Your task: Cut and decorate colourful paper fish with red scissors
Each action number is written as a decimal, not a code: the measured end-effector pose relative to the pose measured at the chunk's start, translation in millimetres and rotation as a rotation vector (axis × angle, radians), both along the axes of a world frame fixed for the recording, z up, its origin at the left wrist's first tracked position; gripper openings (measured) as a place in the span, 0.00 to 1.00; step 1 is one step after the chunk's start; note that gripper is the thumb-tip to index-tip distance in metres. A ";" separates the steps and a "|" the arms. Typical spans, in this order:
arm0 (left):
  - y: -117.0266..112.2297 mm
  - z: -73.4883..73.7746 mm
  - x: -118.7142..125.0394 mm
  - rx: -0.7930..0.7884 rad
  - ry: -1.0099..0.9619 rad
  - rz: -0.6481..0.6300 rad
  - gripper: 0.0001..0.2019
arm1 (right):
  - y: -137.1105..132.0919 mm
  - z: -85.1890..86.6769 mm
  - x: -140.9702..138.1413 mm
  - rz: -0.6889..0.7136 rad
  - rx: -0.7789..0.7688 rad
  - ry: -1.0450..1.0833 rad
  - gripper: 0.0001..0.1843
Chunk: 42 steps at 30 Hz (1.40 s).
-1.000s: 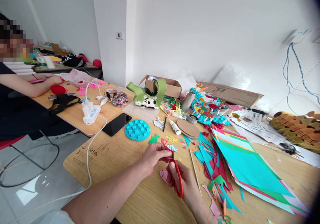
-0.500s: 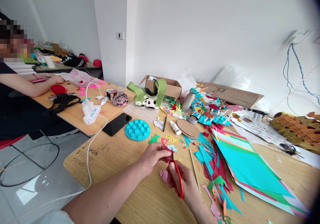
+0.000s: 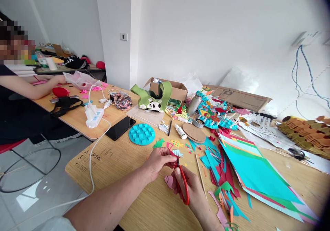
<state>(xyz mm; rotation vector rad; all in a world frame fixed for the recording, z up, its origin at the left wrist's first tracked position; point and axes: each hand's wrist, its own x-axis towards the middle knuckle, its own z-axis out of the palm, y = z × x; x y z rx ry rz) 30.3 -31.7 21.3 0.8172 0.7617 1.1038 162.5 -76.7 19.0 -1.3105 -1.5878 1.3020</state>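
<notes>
My right hand (image 3: 189,186) grips a pair of red-handled scissors (image 3: 186,189), blades pointing away from me. My left hand (image 3: 160,162) is closed in a pinch on a small piece of red paper (image 3: 171,151), mostly hidden by the fingers. The blade tips are right beside the left fingertips, at the paper. Under my right hand lies a pink paper fish (image 3: 168,181). Just beyond the hands are a light blue paper fish (image 3: 177,152), a yellow spotted fish (image 3: 177,143) and a green paper fish (image 3: 158,142).
Coloured paper sheets (image 3: 260,169) and cut scraps (image 3: 213,162) lie to the right, beside a wooden stick (image 3: 200,174). Farther off are a glue bottle (image 3: 180,131), a blue woven disc (image 3: 141,134), a phone (image 3: 120,128) and a power strip (image 3: 95,117). A co-worker (image 3: 23,83) sits left.
My hands, the scissors and the red paper stay almost still, with the blades looking slightly farther apart. At the left, the co-worker's hand has shifted a little toward the plastic bag.
</notes>
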 end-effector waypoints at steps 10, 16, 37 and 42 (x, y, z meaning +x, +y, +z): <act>-0.2 1.7 -0.5 -0.007 -0.008 0.004 0.10 | 0.1 1.7 0.0 0.001 -0.002 -0.008 0.28; 0.3 1.2 -0.8 -0.002 -0.002 0.000 0.09 | -0.7 2.1 -0.1 -0.017 -0.007 -0.024 0.29; 2.6 -2.7 -2.6 0.014 0.022 -0.049 0.08 | 1.3 -2.6 0.9 -0.008 -0.010 -0.024 0.28; 3.1 -3.3 -2.6 0.023 0.030 -0.066 0.09 | 0.4 -2.7 1.7 -0.010 -0.004 -0.019 0.27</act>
